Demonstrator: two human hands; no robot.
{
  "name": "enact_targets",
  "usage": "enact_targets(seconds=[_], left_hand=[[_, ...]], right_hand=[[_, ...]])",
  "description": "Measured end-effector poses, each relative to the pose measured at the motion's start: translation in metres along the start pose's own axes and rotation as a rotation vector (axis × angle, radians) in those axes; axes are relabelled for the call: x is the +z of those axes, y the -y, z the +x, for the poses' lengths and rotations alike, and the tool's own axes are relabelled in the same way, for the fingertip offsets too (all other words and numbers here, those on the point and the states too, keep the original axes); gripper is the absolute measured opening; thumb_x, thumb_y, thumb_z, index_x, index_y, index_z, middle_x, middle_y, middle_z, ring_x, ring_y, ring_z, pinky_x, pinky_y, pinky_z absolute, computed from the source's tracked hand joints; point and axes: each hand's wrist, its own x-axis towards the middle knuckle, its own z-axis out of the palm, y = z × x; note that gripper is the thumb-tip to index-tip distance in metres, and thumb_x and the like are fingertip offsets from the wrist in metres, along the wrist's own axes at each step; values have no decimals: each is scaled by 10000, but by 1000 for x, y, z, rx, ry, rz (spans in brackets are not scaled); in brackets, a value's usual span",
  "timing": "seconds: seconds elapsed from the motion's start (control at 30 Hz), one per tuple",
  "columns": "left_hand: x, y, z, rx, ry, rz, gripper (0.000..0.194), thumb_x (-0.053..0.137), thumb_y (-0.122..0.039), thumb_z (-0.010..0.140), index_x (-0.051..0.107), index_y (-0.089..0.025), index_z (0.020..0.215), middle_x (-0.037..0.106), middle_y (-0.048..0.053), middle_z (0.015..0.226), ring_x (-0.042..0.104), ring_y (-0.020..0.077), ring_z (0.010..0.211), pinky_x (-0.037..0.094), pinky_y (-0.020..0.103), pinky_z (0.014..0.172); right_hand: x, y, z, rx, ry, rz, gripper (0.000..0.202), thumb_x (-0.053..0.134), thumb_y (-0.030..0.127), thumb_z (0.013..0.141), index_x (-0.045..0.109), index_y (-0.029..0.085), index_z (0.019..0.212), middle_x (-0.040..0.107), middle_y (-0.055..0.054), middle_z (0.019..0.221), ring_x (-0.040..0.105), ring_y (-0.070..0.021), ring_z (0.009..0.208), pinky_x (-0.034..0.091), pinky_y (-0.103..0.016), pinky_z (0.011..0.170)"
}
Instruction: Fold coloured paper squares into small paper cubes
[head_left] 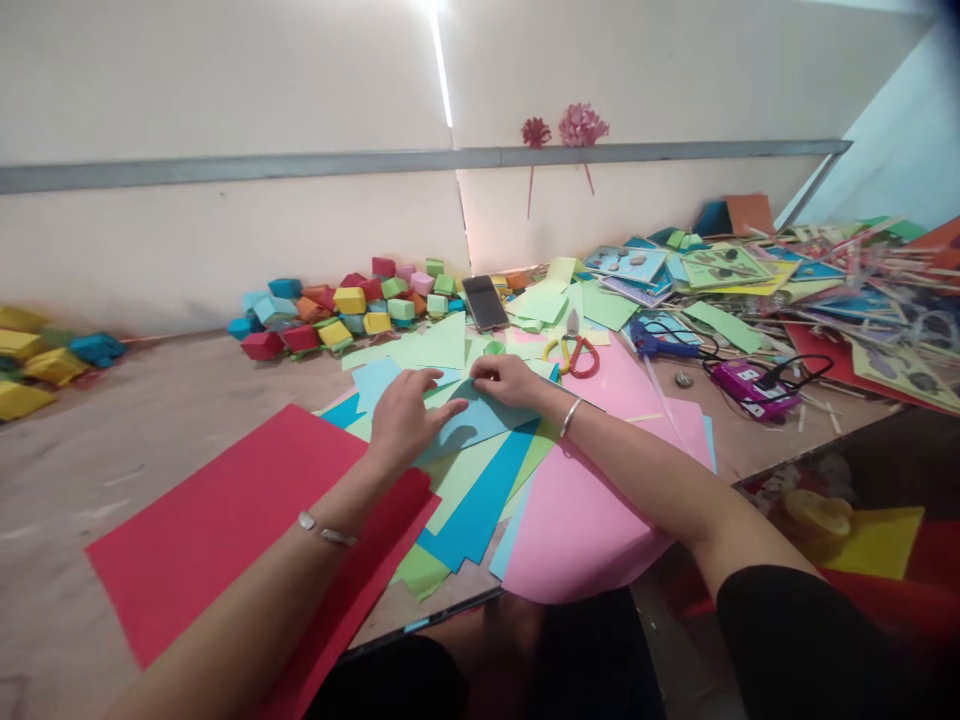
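My left hand (409, 408) hovers over a heap of coloured paper, thumb and forefinger spread apart with nothing between them. Close on its right, my right hand (504, 380) is closed, the fingertips pressed together; what they hold, if anything, is hidden. A light blue sheet (480, 422) lies under both hands. A small green paper piece (494, 348) sits just beyond my right fingers. Darker blue strips (487, 500) stick out toward me below the light blue sheet. Scissors (574, 355) with yellow and red handles rest beyond my right wrist.
Red sheets (247, 500) lie at left, pink sheets (585, 510) at right. Small coloured paper boxes (349, 300) and a phone (485, 303) are near the wall. A blue glue gun (664, 340), a purple power strip (754, 388) and piled cards and sticks occupy the right side.
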Motion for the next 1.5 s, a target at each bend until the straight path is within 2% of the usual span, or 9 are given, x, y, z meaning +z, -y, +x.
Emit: enact_targets(seconds=[0.17,0.3,0.43,0.53,0.67,0.8,0.93,1.2,1.5], left_hand=[[-5,17,-6,-165,212,-259,318,597,-481,730,713,-186,751,636,-4,601,578,182,604,397,260,553],[-3,27,-7,-260,99,-451,390,575,-518,708,720,-176,827,603,-18,566,489,142,471,372,259,487],[-1,41,-3,-184,31,-430,354,600,-491,684,735,-178,782,640,-2,611,524,152,563,384,258,545],[2,48,0,-134,-13,-416,338,614,-458,695,747,-180,832,665,8,670,548,156,608,413,263,592],[-1,52,-1,-67,-140,-407,541,685,-477,711,684,-185,1168,690,20,823,518,122,549,451,273,582],[-7,56,-3,82,-224,-444,546,775,-534,662,704,-189,1078,698,81,1002,639,171,721,547,306,665],[-8,58,-3,121,-222,-489,510,758,-550,704,733,-191,1064,706,93,1049,686,179,717,583,312,650],[-7,58,-4,19,-357,-349,365,722,-437,764,771,-215,1051,750,35,806,646,165,627,555,295,655],[-9,52,-6,-40,-329,-435,424,771,-396,691,776,-185,1059,769,47,819,706,210,686,566,324,703]], right_hand=[[-2,5,-1,60,-109,119,155,556,325,827,585,173,846,561,23,689,498,-123,649,369,-249,632],[-8,4,-2,131,25,-1,286,578,442,826,496,199,700,359,79,540,350,-94,542,258,-248,555],[-11,1,-1,85,159,-66,462,606,426,788,277,212,546,255,74,535,294,-82,553,215,-260,556],[-10,1,0,94,140,-40,470,609,434,772,259,215,548,247,74,536,273,-79,550,205,-258,548],[-13,1,-3,160,58,58,473,617,458,761,260,220,561,230,77,553,249,-72,542,193,-246,530],[-25,1,-6,237,-27,207,462,617,532,767,333,217,585,281,77,560,263,-66,526,203,-234,508],[-31,-2,-6,249,-51,265,484,643,581,758,380,207,600,318,75,562,291,-61,520,234,-222,494],[-19,-3,-6,290,-96,317,418,722,448,716,494,213,975,578,50,675,563,-113,560,452,-232,522],[-15,2,-5,254,-191,365,350,692,467,733,450,218,781,631,26,594,570,-108,479,448,-227,481]])
